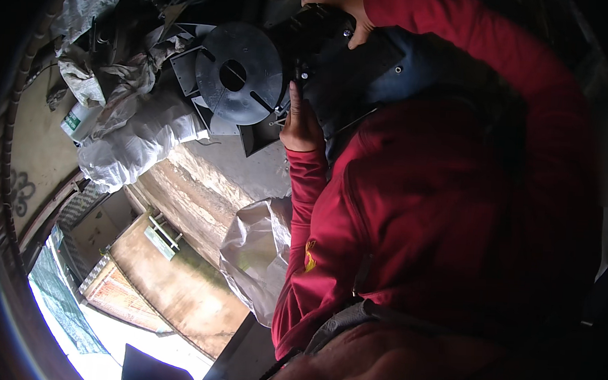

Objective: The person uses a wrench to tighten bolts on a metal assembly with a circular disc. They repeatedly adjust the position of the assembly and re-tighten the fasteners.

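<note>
1. left hand (302,128): forefinger extended to the dark assembly (341,65); cannot tell whether its other fingers clamp anything.
2. right hand (351,10): fingers spread apart over the assembly's far end.
3. black slotted disc (259,64): just left of the forefinger.

The person's left hand (303,129) stretched a finger up beside a dark disc (258,74); the right hand (351,12) rested at dark parts further up. A white bag (138,147) lay left of the disc.
</note>
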Motion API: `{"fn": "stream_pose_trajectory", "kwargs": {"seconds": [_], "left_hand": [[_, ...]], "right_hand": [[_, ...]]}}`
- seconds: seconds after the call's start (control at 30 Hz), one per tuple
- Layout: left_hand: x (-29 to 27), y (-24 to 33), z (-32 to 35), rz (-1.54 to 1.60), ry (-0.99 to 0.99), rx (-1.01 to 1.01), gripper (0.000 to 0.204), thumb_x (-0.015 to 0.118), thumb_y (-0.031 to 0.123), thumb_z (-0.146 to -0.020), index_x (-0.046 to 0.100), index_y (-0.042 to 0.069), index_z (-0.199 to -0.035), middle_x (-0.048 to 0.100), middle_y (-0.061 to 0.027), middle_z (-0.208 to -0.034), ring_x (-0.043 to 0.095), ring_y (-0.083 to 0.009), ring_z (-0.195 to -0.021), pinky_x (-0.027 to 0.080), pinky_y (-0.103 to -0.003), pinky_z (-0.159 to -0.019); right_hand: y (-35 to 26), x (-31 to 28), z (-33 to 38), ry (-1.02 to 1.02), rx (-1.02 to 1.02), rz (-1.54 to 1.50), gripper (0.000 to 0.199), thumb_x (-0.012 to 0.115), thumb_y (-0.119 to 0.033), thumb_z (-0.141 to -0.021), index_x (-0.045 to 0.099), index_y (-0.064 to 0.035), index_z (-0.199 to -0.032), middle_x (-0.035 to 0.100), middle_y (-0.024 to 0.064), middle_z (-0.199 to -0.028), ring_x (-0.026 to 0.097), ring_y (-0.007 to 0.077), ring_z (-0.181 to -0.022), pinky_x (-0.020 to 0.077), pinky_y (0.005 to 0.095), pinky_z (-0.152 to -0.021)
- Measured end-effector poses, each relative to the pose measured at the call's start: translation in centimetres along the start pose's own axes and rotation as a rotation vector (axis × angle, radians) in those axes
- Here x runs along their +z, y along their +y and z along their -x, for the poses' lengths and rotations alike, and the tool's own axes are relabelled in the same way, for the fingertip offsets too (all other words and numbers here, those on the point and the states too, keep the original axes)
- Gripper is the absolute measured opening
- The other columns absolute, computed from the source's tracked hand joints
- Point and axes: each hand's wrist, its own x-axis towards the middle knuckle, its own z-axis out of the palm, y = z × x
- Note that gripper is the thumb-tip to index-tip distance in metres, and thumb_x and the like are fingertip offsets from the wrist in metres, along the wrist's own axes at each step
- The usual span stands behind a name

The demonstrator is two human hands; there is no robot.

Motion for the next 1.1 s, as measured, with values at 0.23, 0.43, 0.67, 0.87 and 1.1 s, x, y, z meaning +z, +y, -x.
{"fn": "stream_pose_trajectory", "kwargs": {"seconds": [0.23,0.43,0.67,0.87,1.1], "left_hand": [[-1.2,0.9,0.3,-0.013,-0.037,0.089,0.060,0.048,-0.011,-0.082,0.042,0.006,-0.139,0.065,-0.0160,-0.080,0.057,-0.0225,-0.050,0.046,-0.032,-0.048],[-1.9,2.0,-1.2,0.134,0.213,0.190,0.059,0.051,-0.011,-0.083,0.041,0.005,-0.139,0.067,-0.0197,-0.093,0.054,-0.0227,-0.050,0.045,-0.029,-0.048],[-2.0,2.5,-1.5,0.109,0.149,0.068,0.056,0.052,-0.008,-0.085,0.044,0.007,-0.138,0.067,-0.0210,-0.098,0.052,-0.0172,-0.050,0.044,-0.028,-0.047],[-0.7,0.8,-0.4,-0.009,0.007,-0.015,0.058,0.056,-0.003,-0.085,0.044,0.014,-0.140,0.050,-0.0117,-0.057,0.050,-0.0192,-0.046,0.043,-0.031,-0.047],[-2.3,-0.1,0.0,-0.066,-0.049,0.154,0.055,0.059,0.000,-0.082,0.053,0.019,-0.133,0.053,-0.0089,-0.056,0.047,-0.0218,-0.040,0.040,-0.034,-0.041]], "right_hand": [[-1.1,-0.3,0.6,-0.031,0.059,0.074,0.117,0.083,-0.050,-0.053,0.022,-0.0152,-0.146,0.061,0.0257,-0.107,0.061,0.0418,-0.094,0.0456,0.0457,-0.084],[-0.4,-0.5,0.6,-0.022,0.064,0.052,0.118,0.083,-0.051,-0.052,0.022,-0.0152,-0.146,0.061,0.0262,-0.107,0.060,0.0425,-0.095,0.0454,0.0456,-0.085],[-0.6,-0.3,0.7,0.000,0.056,0.073,0.117,0.083,-0.051,-0.052,0.022,-0.0168,-0.147,0.060,0.0261,-0.111,0.059,0.0422,-0.100,0.0446,0.0456,-0.087],[-1.3,-0.5,0.7,-0.034,0.065,0.049,0.117,0.083,-0.052,-0.053,0.022,-0.0176,-0.147,0.059,0.0258,-0.114,0.058,0.0422,-0.101,0.0443,0.0458,-0.088],[-1.5,-1.7,0.8,-0.106,0.137,0.047,0.118,0.082,-0.053,-0.053,0.020,-0.0179,-0.147,0.060,0.0258,-0.111,0.058,0.0424,-0.100,0.0448,0.0454,-0.088]]}}
